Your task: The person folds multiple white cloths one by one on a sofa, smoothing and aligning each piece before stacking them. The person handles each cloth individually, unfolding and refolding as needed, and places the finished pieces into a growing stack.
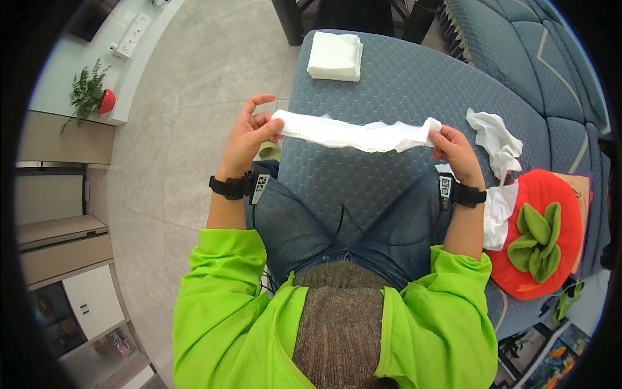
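My left hand [253, 127] pinches one end of a white tissue or thin cloth [357, 134], folded into a long strip. The other end is gripped between the thumb and fingers of my right hand [449, 146]. The strip spans level between both hands, above the blue quilted sofa seat [330, 175]. Farther away on the seat lies a neat stack of folded white tissues or cloths [334, 56]. Right of my right hand are a crumpled white tissue [498, 141] and another crumpled white piece [498, 214], which lies against a red cushion.
The red round cushion with green leaves [534, 233] rests at the right, partly over a cardboard piece [578, 187]. Dark furniture legs [287, 22] stand beyond the seat. At left, a potted plant [90, 92] sits on a white cabinet. A thin black cable [357, 223] crosses my lap.
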The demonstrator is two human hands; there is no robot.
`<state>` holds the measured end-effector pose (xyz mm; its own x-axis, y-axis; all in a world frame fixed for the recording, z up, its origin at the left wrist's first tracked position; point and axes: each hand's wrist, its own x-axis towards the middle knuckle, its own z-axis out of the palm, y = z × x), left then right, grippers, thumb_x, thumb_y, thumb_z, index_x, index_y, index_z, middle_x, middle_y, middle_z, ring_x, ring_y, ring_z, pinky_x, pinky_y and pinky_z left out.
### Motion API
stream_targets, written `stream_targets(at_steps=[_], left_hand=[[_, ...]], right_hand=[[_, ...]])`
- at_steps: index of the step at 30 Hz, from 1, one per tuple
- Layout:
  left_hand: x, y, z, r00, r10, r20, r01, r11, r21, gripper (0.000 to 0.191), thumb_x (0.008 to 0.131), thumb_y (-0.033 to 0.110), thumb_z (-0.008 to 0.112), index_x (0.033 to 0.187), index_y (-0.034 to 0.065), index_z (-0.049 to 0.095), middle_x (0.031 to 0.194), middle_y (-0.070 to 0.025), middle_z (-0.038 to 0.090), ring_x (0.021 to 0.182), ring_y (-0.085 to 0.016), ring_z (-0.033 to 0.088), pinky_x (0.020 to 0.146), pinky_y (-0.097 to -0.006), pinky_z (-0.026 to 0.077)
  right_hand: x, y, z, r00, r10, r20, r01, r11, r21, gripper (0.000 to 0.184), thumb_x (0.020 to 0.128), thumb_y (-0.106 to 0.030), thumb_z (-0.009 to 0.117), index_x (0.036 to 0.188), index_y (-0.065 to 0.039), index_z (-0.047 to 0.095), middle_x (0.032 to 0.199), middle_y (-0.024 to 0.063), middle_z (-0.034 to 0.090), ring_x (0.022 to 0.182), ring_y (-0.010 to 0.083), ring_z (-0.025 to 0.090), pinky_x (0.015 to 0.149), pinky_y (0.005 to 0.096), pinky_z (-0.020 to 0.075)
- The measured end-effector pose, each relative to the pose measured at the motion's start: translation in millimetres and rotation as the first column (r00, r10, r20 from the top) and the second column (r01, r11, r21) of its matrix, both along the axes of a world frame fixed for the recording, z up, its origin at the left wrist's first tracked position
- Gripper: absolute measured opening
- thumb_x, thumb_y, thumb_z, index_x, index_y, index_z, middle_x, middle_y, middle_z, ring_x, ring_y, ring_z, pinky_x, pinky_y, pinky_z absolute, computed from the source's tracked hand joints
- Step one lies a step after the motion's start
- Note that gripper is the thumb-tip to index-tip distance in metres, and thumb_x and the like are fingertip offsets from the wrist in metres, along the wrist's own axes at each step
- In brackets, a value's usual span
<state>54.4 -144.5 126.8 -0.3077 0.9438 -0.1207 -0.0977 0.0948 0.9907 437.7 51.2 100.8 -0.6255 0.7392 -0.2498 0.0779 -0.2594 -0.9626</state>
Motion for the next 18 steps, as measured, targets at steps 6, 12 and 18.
stream_targets(at_steps=[6, 12, 18], left_hand=[[-5.1, 15.7, 27.7, 0.986, 0.15, -0.074, -0.146, 0.987, 0.06, 0.04, 0.089, 0.014, 0.067, 0.124, 0.0035, 0.051, 0.087, -0.0014, 0.065, 0.078, -0.008, 0.059, 0.07, -0.0219, 0.046], [-8.8, 62.1, 8.2, 0.98, 0.156, -0.124, -0.163, 0.985, -0.053, 0.036, 0.09, 0.017, 0.066, 0.123, 0.0074, 0.054, 0.094, -0.0017, 0.064, 0.082, -0.009, 0.058, 0.072, -0.0219, 0.047], [-16.8, 34.0, -5.0, 0.949, 0.08, -0.304, -0.015, 0.977, 0.211, 0.021, 0.09, 0.012, 0.065, 0.11, 0.007, 0.064, 0.085, -0.0007, 0.065, 0.077, -0.007, 0.056, 0.071, -0.0228, 0.045]], right_hand=[[-5.8, 6.9, 14.5, 0.997, -0.03, -0.064, 0.028, 0.999, -0.028, 0.029, 0.096, -0.036, 0.057, 0.094, -0.008, 0.061, 0.068, -0.0047, 0.048, 0.061, 0.0066, 0.046, 0.058, 0.0231, 0.0383], [-32.3, 39.0, 5.3, 0.965, -0.26, -0.026, 0.258, 0.963, -0.076, 0.021, 0.095, -0.032, 0.06, 0.092, -0.012, 0.062, 0.078, -0.0038, 0.057, 0.068, 0.0072, 0.052, 0.066, 0.0237, 0.0435], [-3.6, 46.7, 1.4, 0.971, -0.188, -0.15, 0.207, 0.971, 0.123, 0.019, 0.096, -0.031, 0.06, 0.092, -0.012, 0.062, 0.082, -0.0047, 0.058, 0.075, 0.0058, 0.053, 0.071, 0.0225, 0.0443]])
